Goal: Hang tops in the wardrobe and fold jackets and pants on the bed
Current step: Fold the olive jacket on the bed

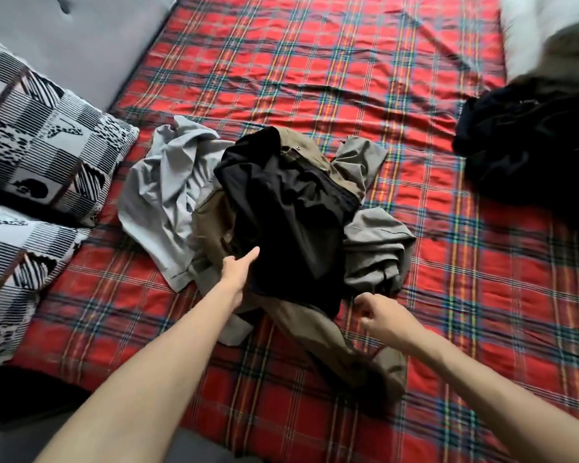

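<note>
You can see two hands: your left hand [238,267] and your right hand [381,312]. There is one bed [315,61]. You have three pillows: two black-and-white pillows, one [37,145] behind the other [17,272], and one blurry white pillow [542,25]. The middle pile shows four pieces: one light grey piece [161,195], one black piece [288,208], one brown piece [315,325] and one darker grey piece [375,252]. There is one more black heap [528,148].
</note>
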{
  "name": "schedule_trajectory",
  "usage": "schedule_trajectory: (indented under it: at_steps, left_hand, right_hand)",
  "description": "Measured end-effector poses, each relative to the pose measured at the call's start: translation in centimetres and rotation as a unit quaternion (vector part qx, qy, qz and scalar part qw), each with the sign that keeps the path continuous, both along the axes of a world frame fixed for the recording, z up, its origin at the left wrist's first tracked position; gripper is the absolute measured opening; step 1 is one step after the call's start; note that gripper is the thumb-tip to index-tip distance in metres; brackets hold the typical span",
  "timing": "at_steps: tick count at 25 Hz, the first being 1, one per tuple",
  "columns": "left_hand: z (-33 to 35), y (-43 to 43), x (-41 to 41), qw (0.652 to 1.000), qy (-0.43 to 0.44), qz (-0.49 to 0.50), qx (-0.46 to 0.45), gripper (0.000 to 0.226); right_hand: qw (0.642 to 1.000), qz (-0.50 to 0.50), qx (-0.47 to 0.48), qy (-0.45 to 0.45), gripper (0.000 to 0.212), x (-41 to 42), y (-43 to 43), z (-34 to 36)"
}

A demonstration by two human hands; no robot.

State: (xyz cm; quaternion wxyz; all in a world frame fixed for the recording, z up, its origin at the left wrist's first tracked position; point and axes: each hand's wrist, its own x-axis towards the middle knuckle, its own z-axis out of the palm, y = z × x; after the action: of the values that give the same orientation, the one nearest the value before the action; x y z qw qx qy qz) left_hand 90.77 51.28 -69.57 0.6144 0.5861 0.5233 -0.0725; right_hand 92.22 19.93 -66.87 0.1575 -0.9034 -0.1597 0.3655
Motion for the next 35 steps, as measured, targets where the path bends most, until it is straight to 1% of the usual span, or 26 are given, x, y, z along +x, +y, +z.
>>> schedule_trajectory:
  at_steps: [1,2,3,5,6,7,8,9,10,11,13,15,17,18,21,22,24,26,27,28,29,30,31,33,34,35]
  left_hand:
    - [-2.8,1.3,1.2,0.999,-0.012,0.035,0.005,0.104]
    - [-4.9,2.4,2.1,0.997,-0.023,0.077,0.005,0.096]
    - [-5.2,2.8,3.0,0.993,-0.021,0.116,-0.014,0.083]
    - [-1.6,2.0,4.2,0.988,-0.007,0.13,-0.085,0.048]
    - [0.6,1.7,4.8,0.991,-0.008,0.104,-0.088,0.03]
    - [3.5,1.3,5.2,0.996,-0.029,0.067,-0.055,0.014]
    - [6.5,1.2,5.6,0.997,-0.055,0.013,0.043,0.007]
    - [9.8,1.1,5.6,0.98,-0.066,-0.053,0.178,0.011]
    - [13.2,0.9,5.4,0.943,-0.072,-0.112,0.305,0.011]
    - [17.0,0.7,5.1,0.898,-0.081,-0.153,0.405,0.014]
    - [24.7,1.1,4.7,0.807,-0.138,-0.193,0.541,0.018]
    - [32.9,1.4,4.5,0.727,-0.228,-0.212,0.612,0.018]
    - [41.3,2.0,3.6,0.648,-0.28,-0.237,0.667,0.021]
    - [45.4,2.3,2.8,0.616,-0.293,-0.241,0.691,0.023]
    - [56.5,2.7,-0.3,0.526,-0.344,-0.275,0.728,0.025]
    - [59.5,2.7,-1.4,0.506,-0.358,-0.292,0.728,0.027]
    - [64.5,2.5,-4.3,0.492,-0.382,-0.318,0.715,0.028]
    - [67.7,2.2,-6.0,0.513,-0.397,-0.331,0.685,0.017]
    - [69.0,2.1,-6.7,0.528,-0.4,-0.333,0.671,0.014]
    - [70.0,2.0,-7.5,0.547,-0.403,-0.33,0.655,0.014]
    - [71.2,2.0,-8.7,0.567,-0.41,-0.318,0.639,0.015]
    - [72.0,2.0,-9.5,0.59,-0.412,-0.31,0.621,0.016]
    - [72.8,2.3,-10.2,0.605,-0.412,-0.303,0.611,0.016]
    - [73.8,3.0,-11.5,0.608,-0.405,-0.285,0.621,0.019]
    - [74.0,3.4,-12.2,0.607,-0.413,-0.273,0.621,0.019]
    - [74.1,3.6,-12.8,0.61,-0.43,-0.266,0.611,0.019]
  right_hand:
    - [1.0,-0.015,0.022,0.0,0.045,0.3,1.2,-1.0]
    - [0.999,-0.022,0.035,0.009,0.046,0.3,2.2,-1.7]
    - [0.998,-0.026,0.046,0.023,0.048,0.0,3.0,-2.1]
    - [0.995,-0.042,0.076,0.041,0.047,-0.6,3.9,-2.1]
    - [0.993,-0.055,0.092,0.043,0.044,-0.3,4.1,-1.4]
    - [0.991,-0.069,0.105,0.041,0.041,0.3,4.0,-0.3]
    - [0.99,-0.076,0.117,0.036,0.037,1.1,4.0,1.0]
    - [0.989,-0.079,0.124,0.03,0.034,2.1,3.9,2.4]
    - [0.987,-0.084,0.132,0.025,0.03,3.1,3.9,3.9]
    - [0.985,-0.09,0.145,0.019,0.026,4.1,4.0,5.7]
    - [0.979,-0.093,0.181,0.001,0.018,6.0,4.7,11.0]
    - [0.968,-0.08,0.234,-0.028,0.018,7.5,6.0,17.7]
    - [0.952,-0.061,0.293,-0.063,0.028,8.7,7.4,24.6]
    - [0.944,-0.05,0.315,-0.087,0.038,9.2,8.1,28.1]
    - [0.91,-0.003,0.379,-0.166,0.077,10.1,9.9,37.7]
    - [0.901,0.027,0.388,-0.193,0.087,10.2,10.5,40.6]
    - [0.886,0.111,0.381,-0.241,0.098,8.8,11.8,45.7]
    - [0.885,0.182,0.347,-0.251,0.096,7.5,13.0,48.5]
    - [0.889,0.2,0.342,-0.229,0.088,7.0,13.4,49.4]
    - [0.895,0.199,0.352,-0.188,0.073,6.3,13.7,50.1]
    - [0.896,0.191,0.369,-0.159,0.054,5.3,14.2,51.1]
    - [0.891,0.184,0.387,-0.147,0.035,4.3,14.4,51.8]
    - [0.885,0.176,0.403,-0.152,0.023,3.4,14.9,52.5]
    - [0.873,0.162,0.426,-0.172,0.019,1.1,15.4,53.7]
    - [0.868,0.163,0.448,-0.137,0.022,-0.2,15.1,54.2]
    - [0.861,0.169,0.476,-0.059,0.027,-1.4,14.4,54.7]
